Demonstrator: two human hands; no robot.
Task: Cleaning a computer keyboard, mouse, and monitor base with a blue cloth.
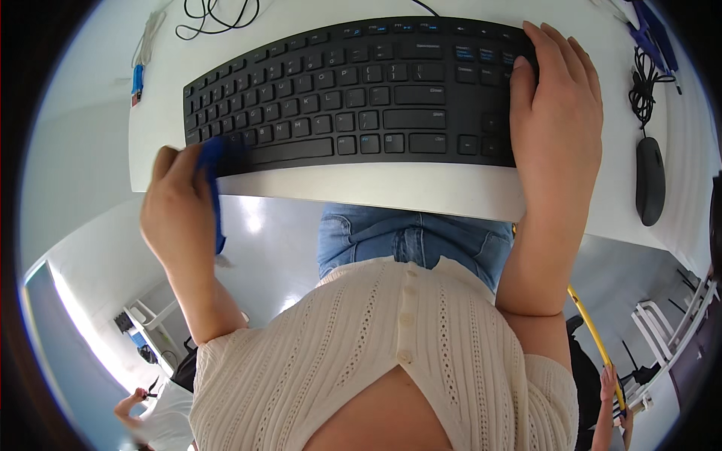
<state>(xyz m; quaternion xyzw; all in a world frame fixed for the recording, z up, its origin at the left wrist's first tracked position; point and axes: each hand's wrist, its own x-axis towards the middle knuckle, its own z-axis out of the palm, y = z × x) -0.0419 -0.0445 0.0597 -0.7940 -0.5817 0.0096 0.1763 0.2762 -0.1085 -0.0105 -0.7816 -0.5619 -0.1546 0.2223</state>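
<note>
A black computer keyboard (316,107) lies on the white table (366,183), near its front edge. My right hand (558,107) grips the keyboard's right end, with the thumb over the top keys and the fingers along the outer edge. At the lower left corner of the keyboard, my left hand (177,197) holds a slim blue tool (217,208). Its upper end blurs over the bottom left keys. The lower end hangs past the table edge, and the blur hides what kind of tool it is.
A black mouse (650,183) with a bundled cable rests on the right, below blue-handled tools (648,34). A cable with a blue plug (137,84) is at the left; a looped black cable (217,17) lies behind the keyboard. Other people (169,417) are behind me.
</note>
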